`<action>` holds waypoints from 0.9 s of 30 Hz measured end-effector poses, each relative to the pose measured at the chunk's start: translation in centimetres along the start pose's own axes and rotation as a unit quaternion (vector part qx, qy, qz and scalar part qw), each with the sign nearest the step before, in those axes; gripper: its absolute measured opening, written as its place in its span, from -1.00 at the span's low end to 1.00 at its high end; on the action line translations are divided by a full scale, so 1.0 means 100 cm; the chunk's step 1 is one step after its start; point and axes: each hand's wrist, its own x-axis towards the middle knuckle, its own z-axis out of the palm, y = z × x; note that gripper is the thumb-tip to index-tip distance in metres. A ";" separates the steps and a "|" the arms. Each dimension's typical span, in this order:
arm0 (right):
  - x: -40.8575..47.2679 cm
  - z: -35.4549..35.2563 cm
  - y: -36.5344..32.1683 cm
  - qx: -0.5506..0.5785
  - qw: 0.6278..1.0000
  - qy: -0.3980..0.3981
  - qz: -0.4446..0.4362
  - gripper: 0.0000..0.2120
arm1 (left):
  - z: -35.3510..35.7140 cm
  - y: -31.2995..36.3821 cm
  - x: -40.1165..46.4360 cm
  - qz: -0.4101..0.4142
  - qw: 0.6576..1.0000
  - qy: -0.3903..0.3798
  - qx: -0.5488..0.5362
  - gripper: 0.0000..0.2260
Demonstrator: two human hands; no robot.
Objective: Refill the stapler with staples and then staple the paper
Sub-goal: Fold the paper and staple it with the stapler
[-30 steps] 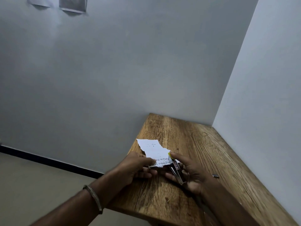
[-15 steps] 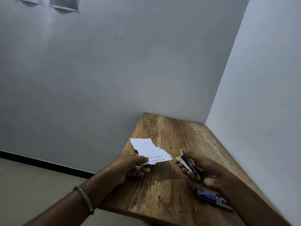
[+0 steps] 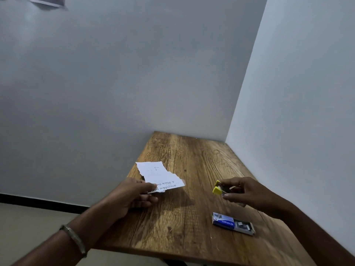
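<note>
— What carries everything here?
— A wooden table (image 3: 194,223), set into the corner where two pale walls meet.
— And lying on it?
— A small blue staple box (image 3: 231,223) near its right side, slid partly open with grey staples showing. It lies flat.

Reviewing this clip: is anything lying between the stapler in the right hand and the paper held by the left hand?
Nothing visible does. Only bare wooden table shows between the stapler in the right hand and the paper in the left hand. The staple box lies nearer the person, off that line.
</note>
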 end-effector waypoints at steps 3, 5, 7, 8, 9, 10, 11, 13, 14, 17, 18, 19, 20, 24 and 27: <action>-0.002 0.001 0.007 -0.047 0.998 0.019 -0.023 -0.61 | 0.001 0.001 0.000 0.002 1.000 0.003 -0.002 -0.88; -0.002 0.003 0.012 -0.058 0.998 0.021 -0.032 -0.61 | 0.001 0.001 0.000 0.000 1.000 0.003 0.001 -0.88; -0.002 0.007 0.016 -0.079 0.996 0.028 -0.044 -0.64 | 0.001 0.001 0.000 -0.002 1.000 0.002 0.006 -0.88; -0.002 0.008 0.018 -0.085 0.995 0.034 -0.048 -0.66 | 0.001 0.002 0.000 -0.002 1.000 0.001 0.009 -0.88; -0.003 0.010 0.019 -0.089 0.994 0.036 -0.050 -0.68 | 0.001 0.001 0.000 -0.002 1.000 0.001 0.011 -0.88; -0.004 0.011 0.021 -0.091 0.994 0.035 -0.051 -0.69 | 0.001 0.001 0.000 -0.002 1.000 0.002 0.014 -0.87; -0.004 0.012 0.022 -0.093 0.994 0.031 -0.050 -0.70 | 0.001 0.001 0.001 -0.002 1.000 0.003 0.016 -0.87; -0.005 0.013 0.025 -0.097 0.994 0.020 -0.044 -0.70 | 0.001 0.001 0.001 -0.001 1.000 0.003 0.016 -0.89; -0.005 0.012 0.026 -0.097 0.994 0.016 -0.042 -0.69 | 0.001 0.000 0.000 -0.001 1.000 0.003 0.014 -0.90; -0.004 0.010 0.028 -0.106 0.994 0.007 -0.033 -0.69 | 0.001 0.000 0.001 -0.002 1.000 0.004 0.017 -0.90; -0.003 0.009 0.028 -0.114 0.993 -0.001 -0.028 -0.67 | 0.001 0.000 0.001 -0.003 1.000 0.004 0.017 -0.89; -0.003 0.008 0.027 -0.124 0.992 -0.011 -0.021 -0.65 | 0.001 0.000 0.001 -0.004 1.000 0.005 0.016 -0.88; -0.004 0.006 0.024 -0.133 0.991 -0.019 -0.014 -0.62 | 0.001 0.000 0.001 -0.005 1.000 0.006 0.015 -0.88; -0.001 0.000 -0.001 -0.191 0.975 0.083 -0.076 -0.65 | 0.002 0.000 0.000 -0.008 1.000 0.005 0.019 -0.87; 0.011 0.031 -0.031 -0.267 0.935 0.127 -0.196 -0.70 | 0.002 0.001 -0.001 -0.012 1.000 0.007 0.019 -0.88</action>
